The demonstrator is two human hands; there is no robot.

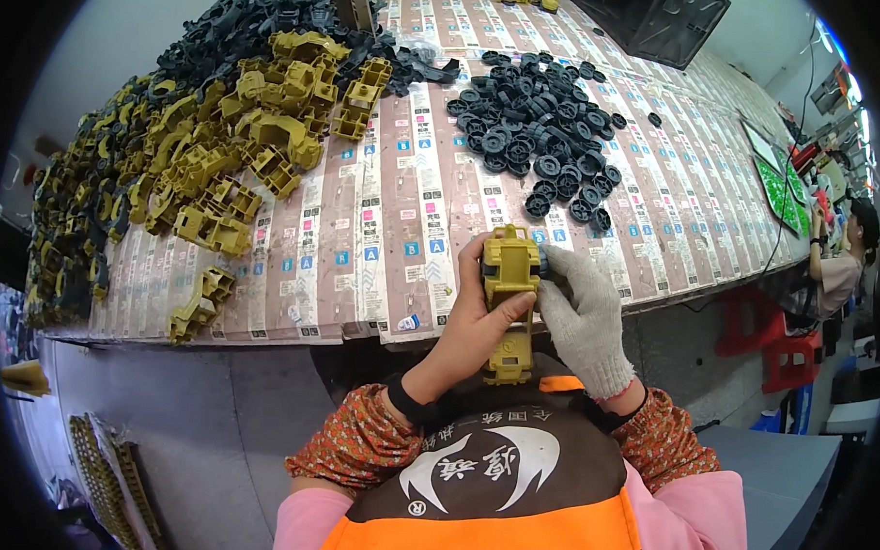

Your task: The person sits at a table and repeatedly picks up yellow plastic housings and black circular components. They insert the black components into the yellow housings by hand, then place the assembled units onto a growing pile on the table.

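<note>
My bare left hand (470, 336) is wrapped round a yellow plastic toy vehicle body (511, 270), held upright at the table's front edge, its lower end in front of my apron. My right hand (586, 319), in a pale knitted glove, is closed at the body's upper right side. Its fingertips press a dark toy wheel (543, 263) against that side, partly hidden by the glove. Beyond my hands lies a heap of dark toy wheels (538, 118). Far to the left is a big pile of yellow vehicle bodies (221, 151).
Dark plastic parts (245, 31) are piled behind the yellow ones. One yellow body (202, 304) lies apart near the front edge of the patterned table (384, 225). A black crate (652, 25) is at the back. Right, another person (843, 255) sits near red stools (777, 340).
</note>
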